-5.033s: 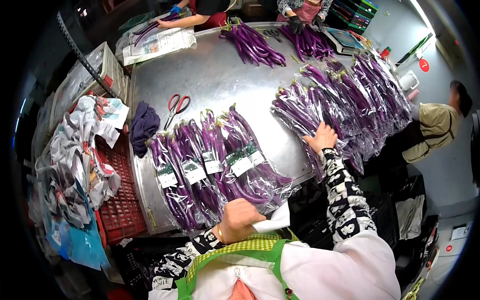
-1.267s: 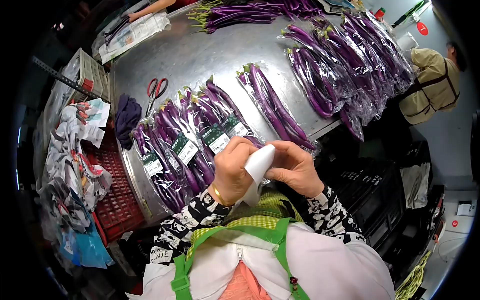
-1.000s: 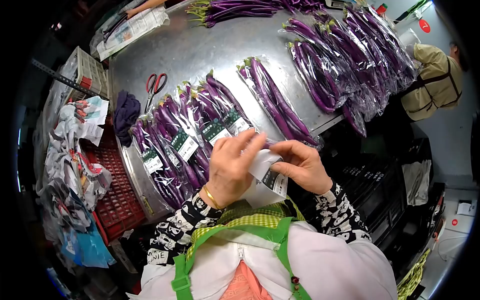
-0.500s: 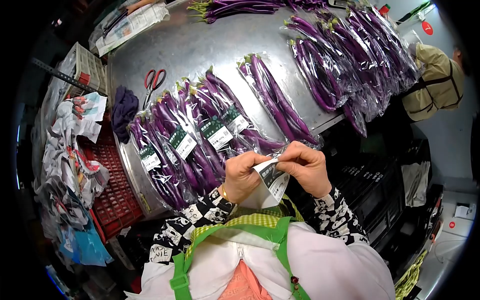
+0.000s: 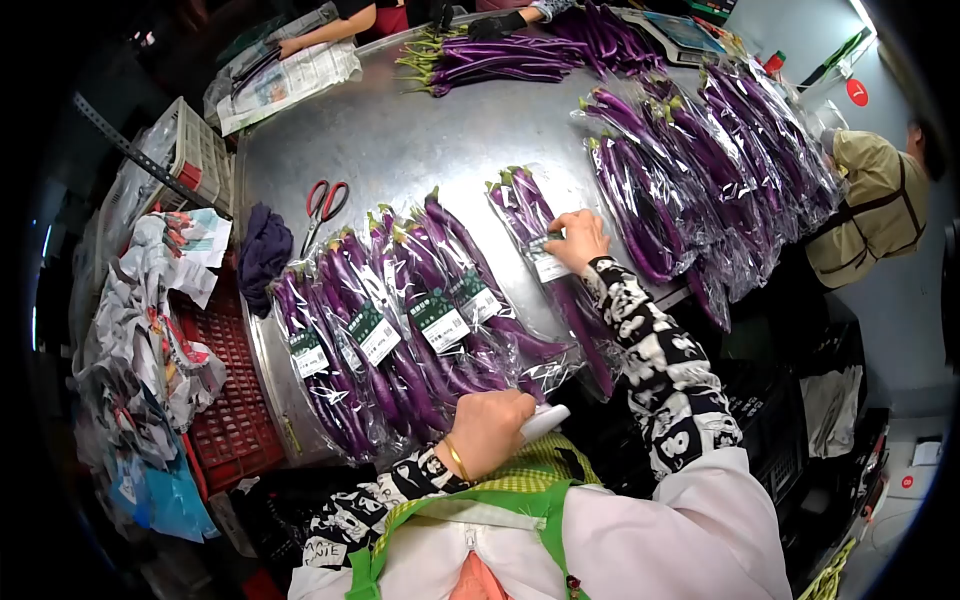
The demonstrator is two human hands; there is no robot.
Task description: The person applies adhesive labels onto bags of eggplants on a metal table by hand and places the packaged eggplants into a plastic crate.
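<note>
My right hand [image 5: 581, 241] reaches over a clear bag of long purple eggplants [image 5: 577, 318], its fingers closed at the edge of a green and white label [image 5: 549, 262] that lies against the plastic. Close to my body, my left hand [image 5: 490, 432] is wrapped round white label backing [image 5: 545, 423], partly hidden by the fingers. To the left of the single bag, several bagged eggplants [image 5: 405, 375] lie side by side, and green and white labels [image 5: 438, 321] show on them.
Red-handled scissors [image 5: 325, 205] and a dark cloth [image 5: 265, 245] lie at the metal table's [image 5: 400, 130] left side. More bagged eggplants [image 5: 690, 180] are piled right; loose eggplants [image 5: 500, 60] lie at the back near a person's gloved hand [image 5: 497, 25]. A red crate [image 5: 225, 385] stands left.
My hands have parted. The right one moved forward from the label sheet to the single bag with a label; the left stayed near my body with the white backing. People's arms now show at the back.
</note>
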